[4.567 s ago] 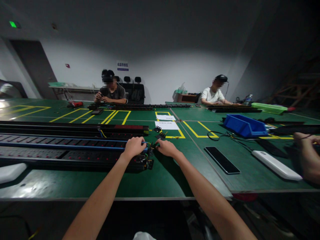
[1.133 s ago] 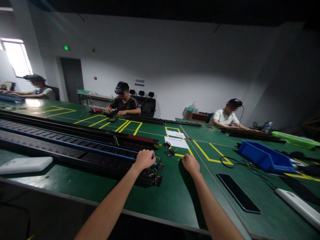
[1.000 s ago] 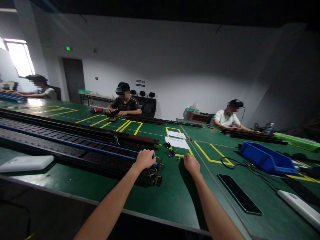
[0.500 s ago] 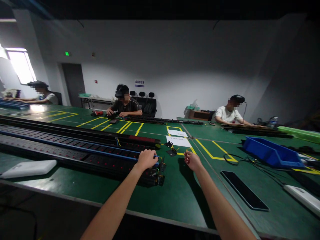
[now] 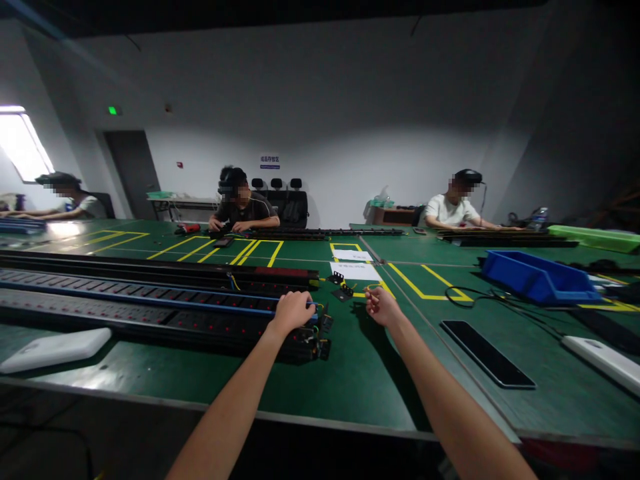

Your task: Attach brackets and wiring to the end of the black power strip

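Observation:
My left hand [image 5: 294,311] is closed over the right end of a long black strip with blue edging [image 5: 200,293], a row of red dots along it. Loose wires and small black end pieces [image 5: 324,327] stick out just beyond my fingers. To the right, my right hand [image 5: 383,307] is held above the table with its fingers pinched together. Something thin and yellowish shows at those fingertips, too small to name. Between the hands, a bit farther off, lie small black brackets with holes [image 5: 343,291].
Behind the strip runs another long black profile [image 5: 150,265]. White boxy devices [image 5: 57,348] lie at both sides. A dark tablet-like slab [image 5: 487,353], a black cable [image 5: 500,295] and a blue bin [image 5: 540,277] are at right. Several people sit across the green table [image 5: 350,400].
The view has shifted slightly, so the table items appear higher and a little left. Both hands keep nearly the same places, the left on the strip and the right pinched.

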Demonstrator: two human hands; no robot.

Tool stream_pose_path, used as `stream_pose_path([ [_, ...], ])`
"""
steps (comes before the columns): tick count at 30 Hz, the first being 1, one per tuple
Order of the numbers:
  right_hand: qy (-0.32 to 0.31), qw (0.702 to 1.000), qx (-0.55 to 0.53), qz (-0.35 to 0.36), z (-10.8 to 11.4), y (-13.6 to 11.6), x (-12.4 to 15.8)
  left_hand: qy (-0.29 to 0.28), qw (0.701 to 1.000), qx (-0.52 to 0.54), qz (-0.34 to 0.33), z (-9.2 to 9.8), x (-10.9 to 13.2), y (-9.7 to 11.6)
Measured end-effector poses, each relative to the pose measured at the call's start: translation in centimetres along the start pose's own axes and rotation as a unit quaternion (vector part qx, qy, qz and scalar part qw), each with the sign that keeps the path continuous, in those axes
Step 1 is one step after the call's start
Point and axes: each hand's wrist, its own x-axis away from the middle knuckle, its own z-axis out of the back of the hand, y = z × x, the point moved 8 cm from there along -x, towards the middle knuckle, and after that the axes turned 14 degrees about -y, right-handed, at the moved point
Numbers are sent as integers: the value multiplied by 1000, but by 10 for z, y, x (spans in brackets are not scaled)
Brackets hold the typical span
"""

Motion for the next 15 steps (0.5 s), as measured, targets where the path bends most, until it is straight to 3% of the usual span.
stream_pose_path([
  [12, 38, 999, -10, 7, 4, 3, 0, 2, 1000, 1, 4, 0, 0, 0],
  [15, 23, 999, 9, 36, 3, 0, -4, 1, 1000, 0, 8, 0, 0, 0],
])
